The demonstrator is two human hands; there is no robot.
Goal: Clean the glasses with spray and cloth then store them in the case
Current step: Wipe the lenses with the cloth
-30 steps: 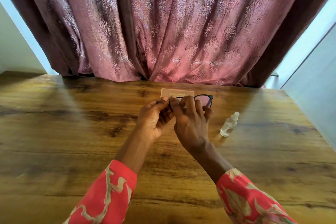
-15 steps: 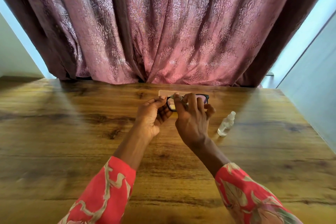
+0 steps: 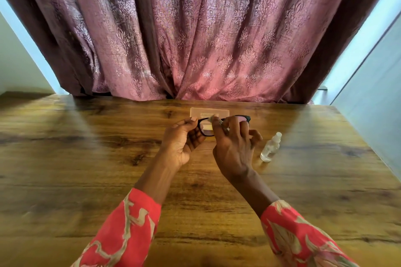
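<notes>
Both hands are raised above the wooden counter (image 3: 86, 169), mid-field, holding the glasses (image 3: 225, 124) between them.

Left hand (image 3: 184, 138): palm turned inward, thumb and fingertips pinching the left end of the black frame. The other fingers curl beneath the rim.

Right hand (image 3: 234, 147): back of the hand toward the camera. Thumb and forefinger pinch a small pale cloth (image 3: 213, 119) against the left lens, near the bridge. Only a scrap of the cloth shows above the fingertips; the rest is hidden by the fingers. The remaining fingers are loosely bent in front of the right lens, which shows a pinkish tint where it is visible.

Glasses: held level, clear of the counter, front facing away from the person. The temples are not visible.

Case (image 3: 209, 112): flat, pale beige, lying on the counter just behind the glasses, close to the curtain (image 3: 206, 32). Whether it is open or closed cannot be told.

Spray (image 3: 271, 147): small clear bottle with a clear cap, standing on the counter to the right of the right hand, near it but apart. It appears tilted in this wide-angle view.

Both forearms carry red patterned sleeves (image 3: 130, 230), pushed back from the wrists.
</notes>
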